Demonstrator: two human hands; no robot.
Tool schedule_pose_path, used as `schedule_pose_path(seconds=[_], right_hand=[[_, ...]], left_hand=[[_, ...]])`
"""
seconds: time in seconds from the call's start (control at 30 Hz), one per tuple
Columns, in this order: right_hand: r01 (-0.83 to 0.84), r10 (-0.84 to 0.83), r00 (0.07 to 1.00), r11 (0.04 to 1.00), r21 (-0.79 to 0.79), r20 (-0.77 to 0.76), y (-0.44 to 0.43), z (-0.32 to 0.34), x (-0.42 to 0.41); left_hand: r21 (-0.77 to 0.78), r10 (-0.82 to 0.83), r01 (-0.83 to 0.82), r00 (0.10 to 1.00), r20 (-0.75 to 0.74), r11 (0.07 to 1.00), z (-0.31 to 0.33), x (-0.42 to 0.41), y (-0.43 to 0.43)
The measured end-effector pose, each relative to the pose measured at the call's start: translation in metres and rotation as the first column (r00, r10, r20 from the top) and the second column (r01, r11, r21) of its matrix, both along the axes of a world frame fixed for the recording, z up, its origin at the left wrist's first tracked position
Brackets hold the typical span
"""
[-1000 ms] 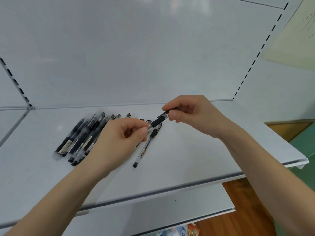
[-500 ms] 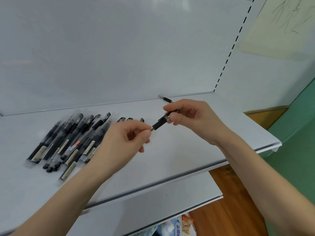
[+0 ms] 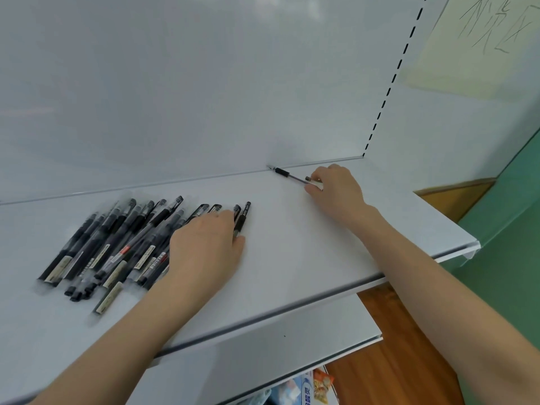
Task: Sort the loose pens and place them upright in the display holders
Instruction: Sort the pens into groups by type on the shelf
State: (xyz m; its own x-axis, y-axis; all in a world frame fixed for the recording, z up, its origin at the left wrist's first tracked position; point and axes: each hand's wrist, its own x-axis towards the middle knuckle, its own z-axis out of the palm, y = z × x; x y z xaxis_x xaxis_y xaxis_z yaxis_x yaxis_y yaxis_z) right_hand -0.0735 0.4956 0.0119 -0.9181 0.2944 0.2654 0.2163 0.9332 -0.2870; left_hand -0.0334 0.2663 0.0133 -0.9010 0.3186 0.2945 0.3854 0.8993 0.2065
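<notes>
Several black gel pens (image 3: 117, 247) lie in a loose fan on the left part of the white shelf (image 3: 292, 258). My left hand (image 3: 204, 247) lies palm down on the right edge of that pile, its fingertips touching one black pen (image 3: 242, 217). A single thin pen (image 3: 287, 174) with a black grip lies against the back panel, tip pointing left. My right hand (image 3: 336, 188) is at its right end, fingers curled round that end; the fingertips are hidden behind the hand.
The white back panel (image 3: 204, 97) rises directly behind the shelf, with a slotted upright (image 3: 388, 83) at the right corner. A lower shelf (image 3: 263, 361) juts out below, with packaged goods (image 3: 306, 387) under it. Wooden floor and a green wall lie to the right.
Both hands held one pen in the air between them. Now the left hand is down on the pile and the right has reached to the lone pen at the back. The view shifted right.
</notes>
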Motion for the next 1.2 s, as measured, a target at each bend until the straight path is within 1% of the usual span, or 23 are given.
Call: schedule_pose_path(seconds=[0.07, 0.2, 0.33, 0.47, 0.53, 0.57, 0.6, 0.63, 0.67, 0.7, 0.73, 0.77, 0.8, 0.83, 0.87, 0.9, 0.97, 1.03, 1.07, 1.13, 1.2], right_hand=[[0.022, -0.022, 1.000, 0.999, 0.025, 0.008, 0.004, 0.000, -0.007], [0.006, -0.006, 1.000, 1.000, 0.002, 0.018, 0.008, -0.004, -0.014], [0.001, -0.001, 1.000, 1.000, 0.013, 0.024, 0.008, -0.004, -0.017], [-0.005, 0.006, 1.000, 1.000, -0.014, 0.018, 0.008, -0.006, -0.015], [-0.027, 0.023, 0.999, 0.995, -0.099, -0.041, 0.004, -0.004, -0.006], [-0.048, 0.033, 0.996, 0.981, -0.188, -0.084, -0.001, -0.002, 0.003], [-0.084, 0.045, 0.991, 0.946, -0.313, -0.128, -0.008, 0.002, 0.013], [-0.137, 0.069, 0.984, 0.880, -0.454, -0.163, -0.017, 0.007, 0.026], [-0.204, 0.114, 0.975, 0.790, -0.579, -0.189, -0.028, 0.012, 0.040], [-0.267, 0.173, 0.963, 0.705, -0.657, -0.206, -0.040, 0.014, 0.054], [-0.312, 0.239, 0.950, 0.658, -0.686, -0.202, -0.051, 0.015, 0.065], [-0.341, 0.300, 0.936, 0.642, -0.687, -0.185, -0.058, 0.015, 0.074], [-0.358, 0.346, 0.924, 0.638, -0.681, -0.162, -0.063, 0.014, 0.079], [-0.368, 0.378, 0.915, 0.642, -0.673, -0.139, -0.064, 0.014, 0.080], [-0.374, 0.397, 0.910, 0.652, -0.659, -0.123, -0.061, 0.015, 0.078], [-0.374, 0.395, 0.911, 0.678, -0.633, -0.116, -0.055, 0.017, 0.074], [-0.335, 0.315, 0.940, 0.787, -0.517, -0.130, -0.038, 0.019, 0.056], [-0.239, 0.197, 0.969, 0.898, -0.369, -0.148, -0.016, 0.018, 0.031], [-0.190, 0.152, 0.978, 0.935, -0.301, -0.143, -0.006, 0.017, 0.017], [-0.109, 0.096, 0.993, 0.974, -0.198, -0.073, 0.011, 0.013, -0.006], [-0.041, 0.046, 0.998, 0.992, -0.119, 0.046, 0.020, 0.007, -0.023]], left_hand=[[0.006, 0.000, 0.000, 1.000, 0.005, 1.000, -0.001, -0.001, -0.001], [0.043, -0.002, 0.002, 1.000, 0.014, 0.999, -0.002, 0.000, -0.002], [0.073, -0.006, 0.004, 1.000, 0.024, 0.997, -0.002, -0.001, -0.003], [0.106, -0.021, 0.020, 1.000, 0.009, 0.994, -0.003, -0.002, -0.003], [0.189, -0.035, 0.031, 0.999, 0.019, 0.982, -0.002, -0.005, -0.004], [0.267, -0.057, 0.046, 0.998, 0.034, 0.963, -0.001, -0.007, -0.003], [0.369, -0.085, 0.055, 0.994, 0.067, 0.928, 0.002, -0.009, -0.002], [0.498, -0.120, 0.042, 0.985, 0.125, 0.866, 0.005, -0.012, 0.002], [0.640, -0.172, 0.004, 0.964, 0.201, 0.769, 0.010, -0.014, 0.006], [0.768, -0.247, -0.054, 0.930, 0.271, 0.638, 0.014, -0.014, 0.010], [0.857, -0.331, -0.121, 0.888, 0.319, 0.501, 0.018, -0.014, 0.015], [0.904, -0.400, -0.183, 0.850, 0.343, 0.385, 0.022, -0.014, 0.020], [0.926, -0.445, -0.224, 0.826, 0.346, 0.305, 0.025, -0.013, 0.023], [0.935, -0.473, -0.242, 0.813, 0.341, 0.258, 0.027, -0.013, 0.025], [0.940, -0.488, -0.245, 0.807, 0.334, 0.239, 0.028, -0.012, 0.026], [0.941, -0.492, -0.240, 0.806, 0.330, 0.238, 0.028, -0.012, 0.026], [0.938, -0.481, -0.225, 0.813, 0.330, 0.263, 0.028, -0.013, 0.024], [0.927, -0.463, -0.212, 0.818, 0.341, 0.309, 0.028, -0.012, 0.022], [0.922, -0.460, -0.206, 0.818, 0.346, 0.328, 0.027, -0.011, 0.020], [0.918, -0.463, -0.194, 0.815, 0.347, 0.346, 0.027, -0.009, 0.016], [0.912, -0.459, -0.187, 0.817, 0.351, 0.365, 0.028, -0.007, 0.011]])
